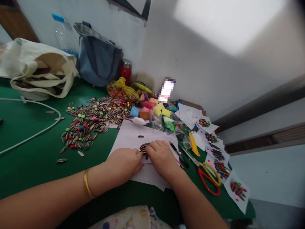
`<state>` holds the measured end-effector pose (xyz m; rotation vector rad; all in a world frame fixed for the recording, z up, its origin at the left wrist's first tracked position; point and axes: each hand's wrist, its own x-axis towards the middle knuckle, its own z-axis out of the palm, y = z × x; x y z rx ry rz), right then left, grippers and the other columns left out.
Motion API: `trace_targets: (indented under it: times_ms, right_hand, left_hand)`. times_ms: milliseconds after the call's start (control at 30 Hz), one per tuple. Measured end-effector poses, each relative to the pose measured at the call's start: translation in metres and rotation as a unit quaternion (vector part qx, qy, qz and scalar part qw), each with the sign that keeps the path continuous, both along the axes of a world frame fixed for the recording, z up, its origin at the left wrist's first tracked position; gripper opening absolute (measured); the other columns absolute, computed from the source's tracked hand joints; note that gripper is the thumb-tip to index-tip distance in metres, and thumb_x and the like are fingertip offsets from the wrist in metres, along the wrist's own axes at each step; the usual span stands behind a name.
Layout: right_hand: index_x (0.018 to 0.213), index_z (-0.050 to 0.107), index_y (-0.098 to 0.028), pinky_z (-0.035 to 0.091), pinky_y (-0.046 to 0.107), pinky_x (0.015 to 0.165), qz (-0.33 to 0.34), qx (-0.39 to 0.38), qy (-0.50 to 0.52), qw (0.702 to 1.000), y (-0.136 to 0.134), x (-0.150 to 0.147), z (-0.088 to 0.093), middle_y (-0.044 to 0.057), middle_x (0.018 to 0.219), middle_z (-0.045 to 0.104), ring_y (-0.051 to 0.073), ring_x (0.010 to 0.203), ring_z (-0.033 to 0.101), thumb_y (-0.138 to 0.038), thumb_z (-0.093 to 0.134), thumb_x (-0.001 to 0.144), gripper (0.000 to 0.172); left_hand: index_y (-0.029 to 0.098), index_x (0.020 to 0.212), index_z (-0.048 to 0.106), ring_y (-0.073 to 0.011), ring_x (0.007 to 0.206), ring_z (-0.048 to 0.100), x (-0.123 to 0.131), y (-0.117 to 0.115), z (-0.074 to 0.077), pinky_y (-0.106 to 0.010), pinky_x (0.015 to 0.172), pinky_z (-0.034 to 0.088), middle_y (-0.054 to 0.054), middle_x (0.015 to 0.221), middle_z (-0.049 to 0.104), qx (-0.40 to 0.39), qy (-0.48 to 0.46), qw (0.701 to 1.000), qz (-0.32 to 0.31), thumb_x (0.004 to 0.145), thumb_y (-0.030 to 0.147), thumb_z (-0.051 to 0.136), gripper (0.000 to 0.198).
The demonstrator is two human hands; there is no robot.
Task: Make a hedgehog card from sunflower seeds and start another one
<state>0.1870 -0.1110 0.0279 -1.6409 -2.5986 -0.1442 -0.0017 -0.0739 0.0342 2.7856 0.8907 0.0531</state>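
Both hands rest on a white paper sheet [130, 135] lying on the green table [35, 162]. My left hand [125, 163] has its fingers curled and pressed down beside a small cluster of striped sunflower seeds [143, 148] stuck on the paper. My right hand [162, 156] lies knuckles up, with its fingertips bent onto the same seed cluster. What the fingertips pinch is hidden. A gold bangle [87, 183] circles my left wrist. One loose seed [141, 136] lies on the paper beyond the hands.
A heap of sunflower seeds [92, 122] with coloured beads spreads at left. Clay blocks [152, 111], a yellow knife [194, 145], red-and-yellow scissors [209, 176] and finished seed cards [220, 157] lie at right. Bags [97, 57], a bottle [62, 33] and a white cable [35, 133] sit behind.
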Motion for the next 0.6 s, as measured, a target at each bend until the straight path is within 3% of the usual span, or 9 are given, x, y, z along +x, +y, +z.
trace_targets:
  times_ms: [367,600]
  right_hand:
    - [0.092,0.061,-0.021,0.030,0.036,0.079,-0.006,0.001,0.004,1.000,0.000,-0.001,-0.002,0.004,0.091,0.063,0.022,0.089,0.049,-0.020,0.059,0.093,0.002]
    - [0.090,0.063,-0.021,0.030,0.035,0.077,-0.046,0.022,0.052,0.997,0.000,0.016,0.005,0.003,0.088,0.062,0.020,0.086,0.050,-0.019,0.061,0.092,0.004]
  left_hand:
    - [0.018,0.094,0.066,-0.0273,0.066,0.067,0.001,0.001,-0.003,-0.038,0.057,0.051,-0.007,0.075,0.067,0.006,0.005,1.000,-0.011,0.090,0.032,0.053,0.020]
    - [0.018,0.096,0.066,-0.0274,0.070,0.067,-0.001,0.003,-0.001,-0.036,0.057,0.050,-0.007,0.081,0.067,0.012,-0.002,1.000,-0.008,0.090,0.034,0.054,0.021]
